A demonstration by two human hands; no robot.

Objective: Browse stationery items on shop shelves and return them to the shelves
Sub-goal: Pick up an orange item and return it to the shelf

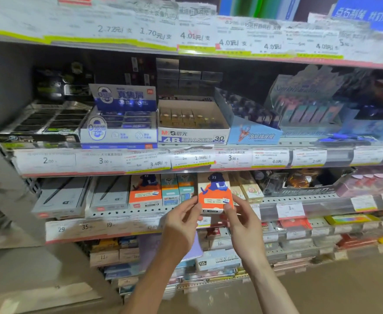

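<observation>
Two hands in view, left [181,219] and right [242,219], sharing one orange-and-white box [215,193]. One matching orange box [145,191] stands on the shelf to its left. Two grey flat boxes [61,197] [110,193] lie at the left end of that shelf. Two teal-and-orange small boxes [170,189] [186,186] stand side by side. One white eraser carton [192,123] sits on the shelf above. Other stock is too blurred to count.

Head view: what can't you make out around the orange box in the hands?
- Orange box: label text too small; lower corners covered by the left hand and right hand.
- Shelf slot behind it: hidden by the box.
- Top price tags: print blurred.
- Right-hand packs: blurred.
</observation>
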